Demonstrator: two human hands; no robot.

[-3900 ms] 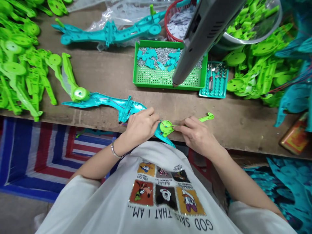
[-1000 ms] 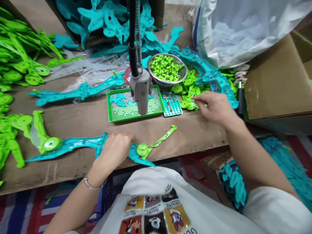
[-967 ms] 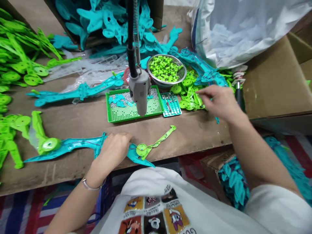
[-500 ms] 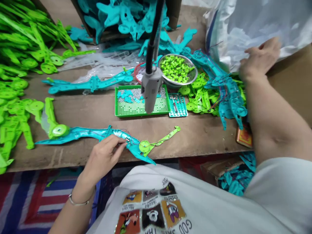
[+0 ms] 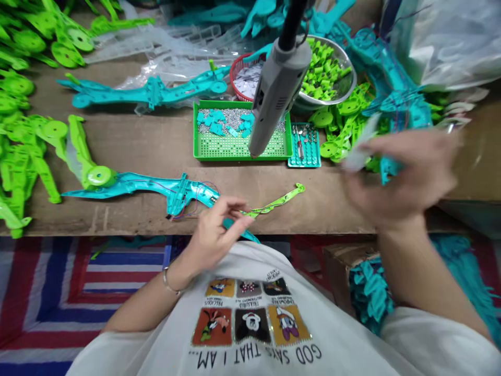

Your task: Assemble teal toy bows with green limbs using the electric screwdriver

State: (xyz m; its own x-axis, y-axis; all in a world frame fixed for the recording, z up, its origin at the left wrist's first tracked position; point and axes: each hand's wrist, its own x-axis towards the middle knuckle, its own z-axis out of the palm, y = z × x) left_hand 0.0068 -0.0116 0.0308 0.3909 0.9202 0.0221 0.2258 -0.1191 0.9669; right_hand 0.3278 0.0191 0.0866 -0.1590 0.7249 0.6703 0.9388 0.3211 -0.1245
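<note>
A long turquoise plastic shell (image 5: pixel 152 186), shaped like a toy bow, lies on the table edge in front of me, with thin red and purple wires inside. At its left end sits a folded lime-green limb (image 5: pixel 78 149); at the right end a thin green plastic arm (image 5: pixel 279 202) sticks out. My left hand (image 5: pixel 219 230) is over the shell's right end, thumb and fingertips closing about the green arm's inner end, whose round part the hand hides. My right hand (image 5: pixel 407 172), blurred, is raised to the right, pinching a translucent whitish plastic piece (image 5: pixel 362 151).
A grey electric screwdriver (image 5: pixel 274 94) hangs over a green tray (image 5: pixel 242 152) of screws and turquoise bits. Behind are a metal bowl (image 5: pixel 351 86) of green pieces, a red basket (image 5: pixel 235 78) and another turquoise shell (image 5: pixel 117 94). Green parts (image 5: pixel 27 156) pile up left; a plastic bag (image 5: pixel 450 42) stands right.
My right hand has come back from the bag, now with a translucent piece. My left hand has shifted right along the shell to the green arm. The view has tilted down.
</note>
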